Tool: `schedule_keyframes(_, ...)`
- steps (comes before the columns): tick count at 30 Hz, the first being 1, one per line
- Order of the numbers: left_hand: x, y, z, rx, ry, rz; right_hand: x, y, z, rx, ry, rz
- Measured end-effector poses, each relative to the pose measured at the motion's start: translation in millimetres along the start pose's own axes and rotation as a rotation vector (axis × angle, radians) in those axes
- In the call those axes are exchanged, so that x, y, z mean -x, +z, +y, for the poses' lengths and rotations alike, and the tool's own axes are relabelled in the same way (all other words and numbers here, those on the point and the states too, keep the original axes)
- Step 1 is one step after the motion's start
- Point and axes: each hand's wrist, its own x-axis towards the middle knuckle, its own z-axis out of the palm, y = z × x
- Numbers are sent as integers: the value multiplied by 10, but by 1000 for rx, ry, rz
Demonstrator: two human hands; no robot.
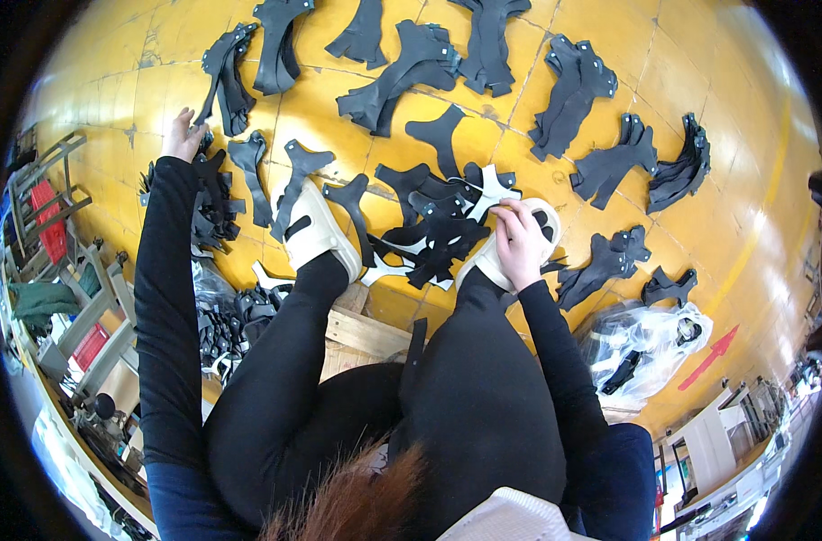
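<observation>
- Cream sandals [328, 236] flank black cutout pile [442, 233].
- Black stack [230, 79] beside left hand [185, 136], toward yellow floor [731, 230] left edge.
- White Y-shaped cutout [490, 191] at right hand [519, 242], fingers bent; I can't tell either hand's grip.

Flat pieces [447, 236] on floor [744, 225], between sandals [331, 240]; bag [647, 335] at right
</observation>
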Motion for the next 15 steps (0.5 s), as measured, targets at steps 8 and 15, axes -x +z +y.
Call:
schedule_keyframes(8,411,434,-384,-769,612,-409,-4,45,49,13,-33,-4)
schedule_keyframes(15,1945,1505,-817,-1163,748,-1123,20,79,116,-11,-22,-17)
